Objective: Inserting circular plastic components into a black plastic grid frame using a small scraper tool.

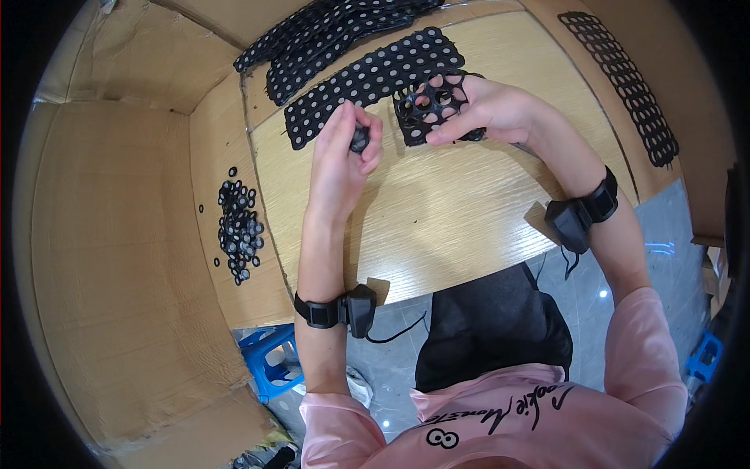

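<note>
My left hand (pixel 337 156) is closed, its fingers curled round small black round pieces (pixel 359 141); how many it holds is hidden. Slightly to the right, my right hand (pixel 500 108) grips one end of a black perforated sheet (pixel 414 105), which drapes over the fingers. Skin shows through its open round holes. The two hands are apart, both raised over the wooden table (pixel 437 211). Just behind them a black strip with rows of light grey dots (pixel 375 78) lies flat on the table.
More dotted black strips (pixel 312 39) are stacked at the far left edge. On cardboard at left lies a pile of small black-rimmed discs (pixel 238 227). An open-holed black strip (pixel 625 86) rests on cardboard at far right. A blue plastic stool (pixel 269 363) stands below the table's left corner.
</note>
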Available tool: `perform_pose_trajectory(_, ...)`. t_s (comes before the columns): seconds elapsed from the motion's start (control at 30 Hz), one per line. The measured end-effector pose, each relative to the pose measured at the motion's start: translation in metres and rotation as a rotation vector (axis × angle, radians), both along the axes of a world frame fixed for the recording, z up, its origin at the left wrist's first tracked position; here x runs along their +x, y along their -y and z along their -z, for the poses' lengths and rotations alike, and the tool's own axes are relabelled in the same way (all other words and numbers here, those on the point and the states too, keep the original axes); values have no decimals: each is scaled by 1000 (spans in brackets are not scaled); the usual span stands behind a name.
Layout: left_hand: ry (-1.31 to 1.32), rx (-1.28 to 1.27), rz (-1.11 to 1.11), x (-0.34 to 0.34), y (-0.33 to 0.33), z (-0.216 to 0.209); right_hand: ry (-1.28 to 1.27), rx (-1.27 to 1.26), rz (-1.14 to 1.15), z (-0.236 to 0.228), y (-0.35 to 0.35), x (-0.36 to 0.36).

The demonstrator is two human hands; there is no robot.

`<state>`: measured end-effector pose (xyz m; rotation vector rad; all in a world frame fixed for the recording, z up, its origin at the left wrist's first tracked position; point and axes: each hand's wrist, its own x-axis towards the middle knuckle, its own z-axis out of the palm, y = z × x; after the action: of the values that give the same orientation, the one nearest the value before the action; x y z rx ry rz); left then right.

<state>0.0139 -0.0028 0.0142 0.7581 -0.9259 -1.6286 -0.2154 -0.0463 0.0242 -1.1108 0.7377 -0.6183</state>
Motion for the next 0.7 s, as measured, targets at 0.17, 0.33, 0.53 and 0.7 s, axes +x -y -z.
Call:
perform_pose_trajectory(0.17,482,-204,27,-12,-6,-1,-49,-15,-6,7,6,-5)
perform_pose_trajectory(0.33,685,-354,-42,-19,-8,1,-4,-138,41,7,4,1)
perform_pose_trajectory(0.53,790,-212,-251,11,2,5,-57,-167,91,-3,-5,6)
perform_pose_trajectory(0.7,1499,-357,-621,90,0,-22,-77,-117,111,-6,-3,0)
